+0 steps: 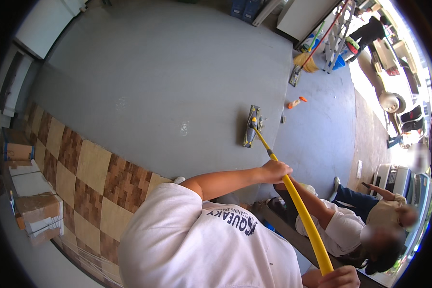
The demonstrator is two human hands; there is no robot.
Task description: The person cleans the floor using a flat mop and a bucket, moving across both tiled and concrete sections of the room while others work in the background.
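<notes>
My left hand (pixel 276 171) grips the yellow pole (pixel 302 208) of a flat mop partway along, with the arm stretched out. At the lower right, my right hand (pixel 340 277) is closed around the pole's upper end and is partly cut off by the picture's rim. The flat mop head (pixel 252 126), grey with yellow parts, rests on the grey painted floor (pixel 165 82). Some fluff or debris lies along its right edge. Small wet-looking or shiny spots (pixel 184 128) show on the floor left of the mop head. My white shirt bears writing.
Checkered tiles (pixel 93 172) and cardboard boxes (pixel 37 208) are at left. A spray bottle (pixel 296 103) lies right of the mop head. A straw broom (pixel 306 63), another flat mop head (pixel 295 76) and a stepladder (pixel 338 39) stand upper right. A person in white (pixel 345 226) is close at right; others are beyond.
</notes>
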